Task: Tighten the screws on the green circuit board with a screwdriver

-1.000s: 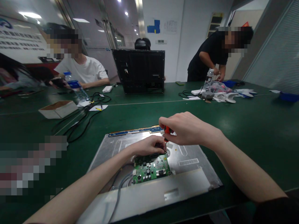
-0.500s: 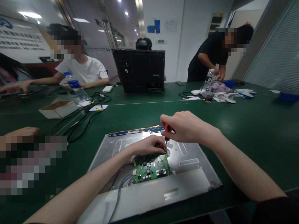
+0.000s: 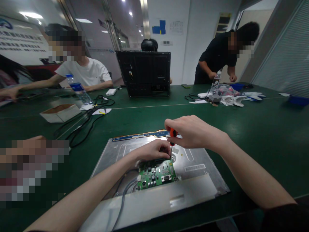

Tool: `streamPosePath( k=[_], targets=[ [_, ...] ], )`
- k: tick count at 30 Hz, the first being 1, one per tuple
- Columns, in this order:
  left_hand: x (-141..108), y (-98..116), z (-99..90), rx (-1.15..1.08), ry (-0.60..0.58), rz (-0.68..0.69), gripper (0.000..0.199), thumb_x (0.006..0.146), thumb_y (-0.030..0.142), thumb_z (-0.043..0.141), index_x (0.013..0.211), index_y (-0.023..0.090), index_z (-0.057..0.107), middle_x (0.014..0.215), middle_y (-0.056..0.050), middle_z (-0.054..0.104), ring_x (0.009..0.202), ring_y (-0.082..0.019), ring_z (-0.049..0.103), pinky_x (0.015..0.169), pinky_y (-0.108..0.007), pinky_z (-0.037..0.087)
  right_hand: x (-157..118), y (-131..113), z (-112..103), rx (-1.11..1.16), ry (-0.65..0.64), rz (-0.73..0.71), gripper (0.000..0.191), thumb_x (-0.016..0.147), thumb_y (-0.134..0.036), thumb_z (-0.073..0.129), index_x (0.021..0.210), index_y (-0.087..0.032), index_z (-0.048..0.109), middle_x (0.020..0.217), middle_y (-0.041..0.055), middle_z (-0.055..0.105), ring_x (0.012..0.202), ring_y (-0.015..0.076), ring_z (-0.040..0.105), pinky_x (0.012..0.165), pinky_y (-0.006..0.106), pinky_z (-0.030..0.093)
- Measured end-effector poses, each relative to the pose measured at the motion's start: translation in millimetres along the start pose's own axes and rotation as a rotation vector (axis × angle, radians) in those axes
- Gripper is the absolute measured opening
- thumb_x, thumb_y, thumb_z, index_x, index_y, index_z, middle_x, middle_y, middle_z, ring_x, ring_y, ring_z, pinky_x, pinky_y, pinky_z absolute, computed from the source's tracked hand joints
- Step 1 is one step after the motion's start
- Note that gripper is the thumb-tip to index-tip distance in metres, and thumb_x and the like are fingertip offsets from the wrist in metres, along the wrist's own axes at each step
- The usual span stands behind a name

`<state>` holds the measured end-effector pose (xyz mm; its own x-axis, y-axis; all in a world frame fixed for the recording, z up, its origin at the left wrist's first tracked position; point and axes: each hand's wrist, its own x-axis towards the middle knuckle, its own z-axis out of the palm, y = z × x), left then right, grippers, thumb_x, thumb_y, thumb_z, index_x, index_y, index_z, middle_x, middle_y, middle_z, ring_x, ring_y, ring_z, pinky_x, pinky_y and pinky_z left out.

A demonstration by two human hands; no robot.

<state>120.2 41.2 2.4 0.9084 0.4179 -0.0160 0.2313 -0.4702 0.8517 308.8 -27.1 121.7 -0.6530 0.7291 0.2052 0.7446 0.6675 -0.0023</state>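
My right hand [image 3: 189, 130] grips a red and black screwdriver [image 3: 172, 132], held nearly upright with its tip down at the upper right corner of a green circuit board [image 3: 156, 174]. Beside that tip my left hand [image 3: 154, 150] is closed, fingertips pinched together at the board's edge. Whatever lies between them is too small to make out. The board sits on the back of a silver metal display panel [image 3: 198, 158]. Along the panel's far edge runs a narrow blue circuit strip [image 3: 137, 136]. Grey cables [image 3: 124, 196] lead from the board's left side.
Black cables [image 3: 88, 124], an open white box [image 3: 60, 112] and a water bottle [image 3: 78, 88] stand to the left. A black monitor casing [image 3: 145, 74] stands across the green table [image 3: 253, 138]. Gloves [image 3: 233, 100] and a plastic bag lie far right. Other people are around the table.
My hands, the screwdriver and the board stay almost where they were. Across the table, the person in black has shifted and moved their hands apart. The person in white has leaned slightly left.
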Motion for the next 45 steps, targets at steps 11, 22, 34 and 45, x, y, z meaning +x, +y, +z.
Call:
streamPosePath(
  k=[11,22,34,45],
  targets=[
    [-1,5,-0.2,0.034,0.023,-0.009,0.004,0.077,0.017,0.069,0.076,0.015,0.065,0.07,0.002,0.061,0.065,-0.012,0.055,0.061,-0.021,0.041,0,1,-4,0.011,-0.008,-0.005,0.014,0.085,-0.027,0.058,0.095,-0.02,0.051,0.077,0.0,0.063,0.06,0.0125,0.047,0.051,0.024,0.026],
    [-2,7,-0.3,-0.008,0.039,-0.015,0.006,0.077,0.022,0.069,0.077,0.016,0.066,0.072,0.001,0.063,0.067,-0.014,0.057,0.064,-0.023,0.044,-2,3,-5,0.003,0.018,-0.013,0.014,0.085,-0.026,0.059,0.096,-0.02,0.051,0.077,-0.0005,0.064,0.06,0.0125,0.048,0.051,0.024,0.024],
    [-26,24,-57.6,0.304,0.321,-0.21,0.025,0.084,0.036,0.058,0.088,0.014,0.067,0.079,-0.003,0.064,0.072,-0.017,0.056,0.065,-0.026,0.041,-17,14,-19,-0.041,0.138,0.084,0.019,0.086,-0.033,0.062,0.096,-0.021,0.052,0.075,-0.0007,0.062,0.062,0.0139,0.053,0.051,0.024,0.027],
    [-71,-5,-45.0,0.458,0.258,-0.408,0.016,0.079,0.029,0.058,0.08,0.015,0.067,0.068,0.0,0.061,0.062,-0.015,0.053,0.056,-0.022,0.033,-51,33,-8,0.065,0.177,0.229,0.018,0.087,-0.035,0.061,0.094,-0.021,0.053,0.076,0.0,0.064,0.065,0.0156,0.058,0.058,0.027,0.038]
  ],
)
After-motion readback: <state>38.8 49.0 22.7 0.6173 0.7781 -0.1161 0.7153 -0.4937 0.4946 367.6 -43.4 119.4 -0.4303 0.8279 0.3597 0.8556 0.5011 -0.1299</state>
